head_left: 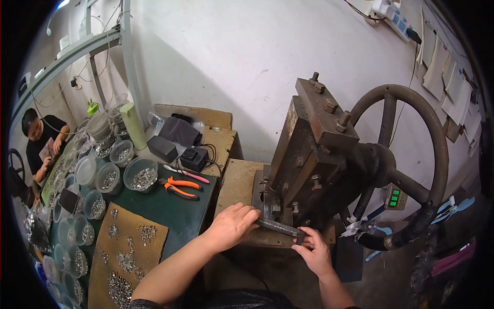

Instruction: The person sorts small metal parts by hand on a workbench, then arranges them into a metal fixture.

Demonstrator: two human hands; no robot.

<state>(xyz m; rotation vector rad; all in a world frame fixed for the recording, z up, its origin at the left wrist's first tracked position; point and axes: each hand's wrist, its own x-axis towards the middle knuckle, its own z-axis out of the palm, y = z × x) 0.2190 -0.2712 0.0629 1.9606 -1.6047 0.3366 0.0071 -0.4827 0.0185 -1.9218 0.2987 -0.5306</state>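
A narrow dark bar (279,227) with a pale line along its length lies between my two hands, in front of a heavy brown hand press (314,139). My left hand (234,225) is closed on its left end, close to the foot of the press. At the right end, the fingers and thumb of my right hand (314,251) pinch it near a short dark piece that points downward. The bar tilts slightly down to the right. My left fingertips partly cover its left end.
The press's large handwheel (440,149) rises at right, with blue-handled pliers (453,208) beside it. On the green tabletop (193,212) lie orange-handled pliers (181,188), tubs of small metal parts (141,174) and a brown mat (154,244) with metal pieces. Another person (43,139) works at far left.
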